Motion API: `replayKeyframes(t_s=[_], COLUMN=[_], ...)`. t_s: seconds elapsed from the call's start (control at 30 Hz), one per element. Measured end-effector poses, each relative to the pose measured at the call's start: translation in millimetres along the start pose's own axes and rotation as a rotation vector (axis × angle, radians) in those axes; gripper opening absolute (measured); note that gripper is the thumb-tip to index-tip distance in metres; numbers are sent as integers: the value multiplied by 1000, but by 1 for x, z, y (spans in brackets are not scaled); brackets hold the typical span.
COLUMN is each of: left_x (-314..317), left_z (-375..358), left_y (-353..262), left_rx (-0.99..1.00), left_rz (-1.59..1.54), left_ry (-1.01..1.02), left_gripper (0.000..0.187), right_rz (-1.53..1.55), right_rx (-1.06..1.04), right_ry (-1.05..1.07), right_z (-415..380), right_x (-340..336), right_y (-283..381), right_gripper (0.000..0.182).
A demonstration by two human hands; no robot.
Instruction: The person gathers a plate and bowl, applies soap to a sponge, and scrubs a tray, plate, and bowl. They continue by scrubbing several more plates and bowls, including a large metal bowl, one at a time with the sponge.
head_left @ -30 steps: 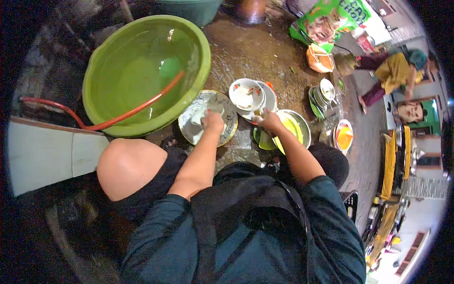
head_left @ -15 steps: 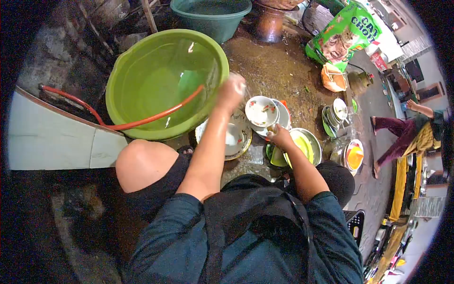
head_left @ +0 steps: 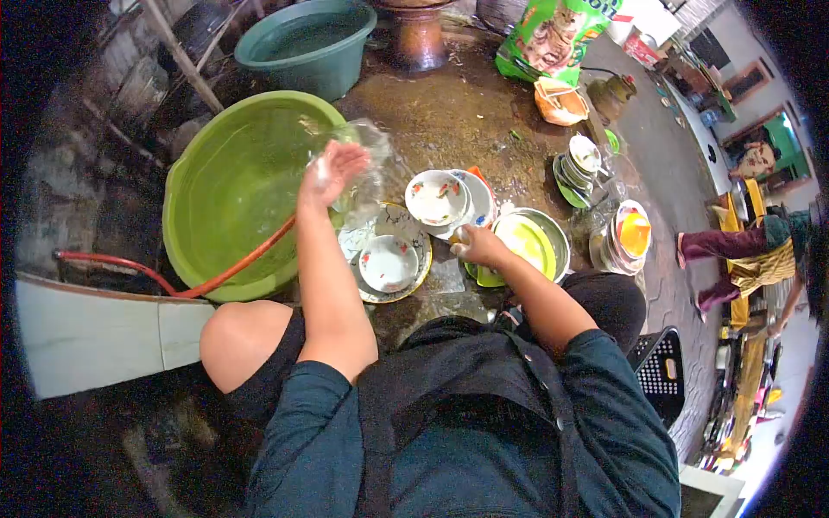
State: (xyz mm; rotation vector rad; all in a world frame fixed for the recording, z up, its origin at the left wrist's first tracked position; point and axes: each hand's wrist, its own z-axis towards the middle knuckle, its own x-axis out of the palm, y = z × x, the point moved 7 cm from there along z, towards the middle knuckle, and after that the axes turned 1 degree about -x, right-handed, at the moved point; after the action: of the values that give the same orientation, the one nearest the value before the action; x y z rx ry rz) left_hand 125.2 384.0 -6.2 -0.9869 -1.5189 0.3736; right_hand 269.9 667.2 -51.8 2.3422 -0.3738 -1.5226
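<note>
My left hand (head_left: 339, 166) is raised at the right rim of the big green basin (head_left: 186, 250), its palm showing and fingers stretched out, with white foam near the wrist. A clear, blurred shape, splashing water or thin plastic, surrounds it. Below it, a white bowl (head_left: 388, 262) with red marks sits on a patterned plate (head_left: 423, 246). My right hand (head_left: 484, 247) is closed around a small yellowish thing, mostly hidden by the fingers. It is beside a stack of a flowered bowl (head_left: 436, 197) and plates, near a yellow-green dish (head_left: 528, 246) in a metal pan (head_left: 561, 237).
An orange hose (head_left: 246, 268) hangs over the basin's rim. A teal tub (head_left: 302, 52) stands behind. To the right are stacked dishes (head_left: 584, 155), more dishes with an orange piece (head_left: 635, 233), a green cat food bag (head_left: 553, 43) and a black crate (head_left: 661, 371). A person (head_left: 751, 250) walks at far right.
My left hand has moved left to the basin's rim, and its palm now shows. The white bowl on the patterned plate is uncovered. The head view has shifted; my right hand stays by the dishes.
</note>
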Motion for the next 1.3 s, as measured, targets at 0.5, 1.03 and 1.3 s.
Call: replayKeyframes(t_s=[0.5,1.03,1.3], left_x=[-112,-29,10], left_z=[123,81,89], left_y=[268,256,266], left_rx=[-163,-17,-398], left_rz=[1265,247,-573], left_ry=[-314,-494,-396], left_gripper=[12,20,39], right_rz=[-153,-78,-62], right_rx=[-69,-122,-126], right_ry=[123,197,205], right_z=[-15,-21,-21], right_x=[14,9,8], right_y=[13,-2,-3], right_gripper=[58,45,52])
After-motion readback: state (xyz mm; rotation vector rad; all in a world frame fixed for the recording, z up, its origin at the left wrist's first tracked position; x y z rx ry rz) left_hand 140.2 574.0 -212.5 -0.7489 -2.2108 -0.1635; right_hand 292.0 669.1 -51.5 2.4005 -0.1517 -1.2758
